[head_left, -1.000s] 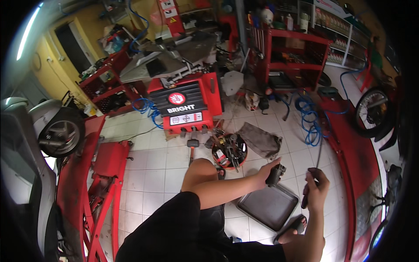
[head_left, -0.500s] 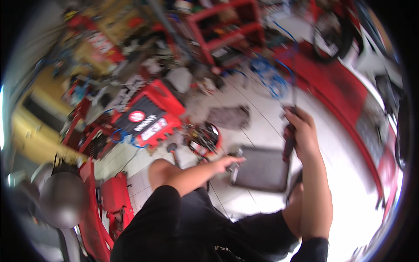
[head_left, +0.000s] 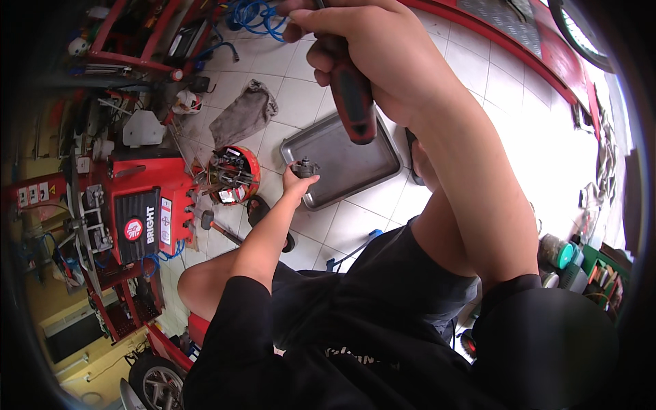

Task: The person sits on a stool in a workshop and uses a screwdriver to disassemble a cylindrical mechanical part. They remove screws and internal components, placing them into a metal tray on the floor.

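My right hand (head_left: 379, 51) is raised close to the camera, its fingers wrapped round a screwdriver (head_left: 354, 102). The screwdriver's dark handle has red edges and points down toward me; only a bit of its shaft shows at the top edge. Lower and to the left, my left hand (head_left: 296, 182) grips a small dark metal part (head_left: 305, 167), whose exact kind I cannot make out. It is held at the left side of a grey metal tray (head_left: 362, 157) on the floor. Whether the part touches the tray is unclear.
Left of the tray stands a red round container (head_left: 253, 162) full of tools, with a grey rag (head_left: 244, 115) beyond it. A hammer (head_left: 220, 227) lies near my left knee. Further left is a red machine (head_left: 147, 212). A blue hose (head_left: 256, 19) coils at the back.
The view has turned and sharpened. My right hand with the screwdriver has come up much nearer the camera. My left hand stays by the tray's left side.
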Demonstrator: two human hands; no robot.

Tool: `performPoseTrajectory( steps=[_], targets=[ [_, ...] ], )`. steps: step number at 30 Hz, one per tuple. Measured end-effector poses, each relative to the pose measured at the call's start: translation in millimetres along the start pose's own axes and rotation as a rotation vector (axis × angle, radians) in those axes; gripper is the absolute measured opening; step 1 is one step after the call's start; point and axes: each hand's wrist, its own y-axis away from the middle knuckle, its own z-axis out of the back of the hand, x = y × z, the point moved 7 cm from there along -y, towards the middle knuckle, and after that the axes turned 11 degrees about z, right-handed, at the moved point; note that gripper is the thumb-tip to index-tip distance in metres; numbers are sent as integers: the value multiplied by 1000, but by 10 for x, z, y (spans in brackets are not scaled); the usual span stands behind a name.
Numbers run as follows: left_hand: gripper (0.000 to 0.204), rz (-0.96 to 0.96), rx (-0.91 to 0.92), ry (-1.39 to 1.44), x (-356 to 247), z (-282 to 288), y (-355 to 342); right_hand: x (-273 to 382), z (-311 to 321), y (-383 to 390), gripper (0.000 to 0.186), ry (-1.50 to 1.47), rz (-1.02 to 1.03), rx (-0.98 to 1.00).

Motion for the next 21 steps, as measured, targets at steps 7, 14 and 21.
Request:
performPoseTrajectory(
  steps=[7, 14, 21],
  targets=[
    [59, 345, 71, 142, 663, -123, -658, -35, -209, -67, 22, -48, 18, 72],
    [74, 485, -95, 204, 906, -390, -927, -214, -232, -209, 26, 82, -156, 77],
    [87, 368, -122, 192, 880, -520, -1313, -416, -183, -281, 26, 178, -53, -23]
  ],
)
